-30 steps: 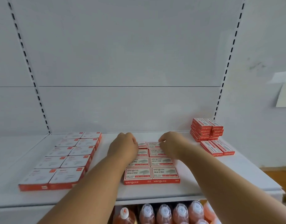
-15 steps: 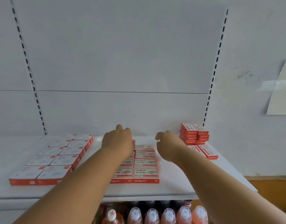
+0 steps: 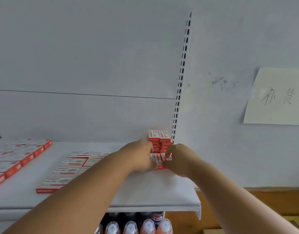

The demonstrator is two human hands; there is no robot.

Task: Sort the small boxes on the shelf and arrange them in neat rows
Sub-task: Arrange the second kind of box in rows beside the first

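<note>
Both hands have left the finished middle rows point(image 3: 72, 168); now the left hand point(image 3: 140, 156) and right hand point(image 3: 179, 159) close round loose boxes point(image 3: 156, 158) before the stack point(image 3: 159, 141) at the shelf's point(image 3: 153, 191) back right corner; next batch begins.

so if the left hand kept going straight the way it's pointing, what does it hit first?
The left hand points up-right toward the shelf's back corner. Its fingers already sit against the two flat boxes; going on, it would likely meet the stack of small boxes just behind them. Depth there is unclear.
</note>
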